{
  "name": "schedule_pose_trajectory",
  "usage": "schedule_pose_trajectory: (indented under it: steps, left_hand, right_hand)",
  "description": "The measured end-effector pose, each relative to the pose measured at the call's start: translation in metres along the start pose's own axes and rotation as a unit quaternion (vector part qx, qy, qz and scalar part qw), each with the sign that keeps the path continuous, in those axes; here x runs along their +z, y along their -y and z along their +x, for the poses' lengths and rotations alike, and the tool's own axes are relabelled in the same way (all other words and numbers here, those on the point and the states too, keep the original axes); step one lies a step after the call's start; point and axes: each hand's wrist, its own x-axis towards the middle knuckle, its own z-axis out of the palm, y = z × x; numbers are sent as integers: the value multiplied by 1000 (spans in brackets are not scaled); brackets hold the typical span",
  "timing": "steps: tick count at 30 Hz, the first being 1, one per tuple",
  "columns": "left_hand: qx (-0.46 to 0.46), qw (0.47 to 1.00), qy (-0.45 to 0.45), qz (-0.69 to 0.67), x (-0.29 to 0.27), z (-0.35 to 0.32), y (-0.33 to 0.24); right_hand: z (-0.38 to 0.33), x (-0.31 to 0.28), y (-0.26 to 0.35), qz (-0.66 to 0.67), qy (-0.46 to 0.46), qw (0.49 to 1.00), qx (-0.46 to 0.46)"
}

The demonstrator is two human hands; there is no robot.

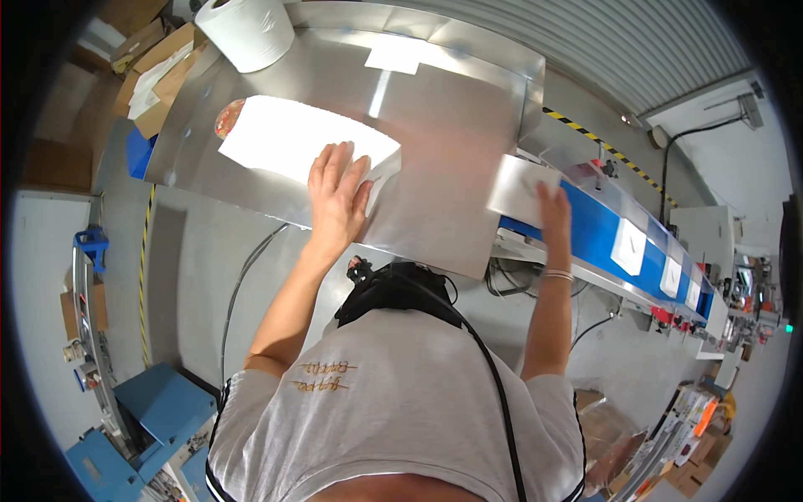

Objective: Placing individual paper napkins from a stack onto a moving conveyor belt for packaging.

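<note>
A long row of thin white sheets or flat packets point(288, 138), stacked closely on edge, lies across the left of the metal table point(447, 142). On the row's right end rest the fingers of my left hand point(336, 197), stretched out and slightly apart. My right hand point(555, 213) grips the right edge of a single white square packet point(514, 186), smeared by motion. That packet is over the meeting of the table edge and the blue conveyor belt point(590, 219); whether it touches the belt I cannot tell.
Several white packets point(629, 247) lie spaced along the belt toward the right. A red patterned round object point(227, 119) sits at the row's left end. A large white roll point(244, 32) stands at the table's back left, near cardboard boxes point(159, 79). A white piece point(393, 57) lies at the back.
</note>
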Motion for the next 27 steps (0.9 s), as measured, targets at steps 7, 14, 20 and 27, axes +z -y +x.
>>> schedule_pose_trajectory:
  steps: [7, 14, 20, 27]
  left_hand:
    - [7, 1000, -18, -8, 5, -3, -2]
    - [43, 999, 12, 11, 5, -2, 0]
    - [-8, 1000, 18, 3, -3, 5, 8]
    - [9, 1000, -1, 0, -3, 4, 11]
  right_hand:
    - [-1, -17, 10, -370, -209, 889, -169]
    - [-49, 144, 108, -65, 317, 914, -243]
    - [-38, 136, 69, 175, 324, 925, -94]
    - [-7, -9, 21, -149, -36, 988, 22]
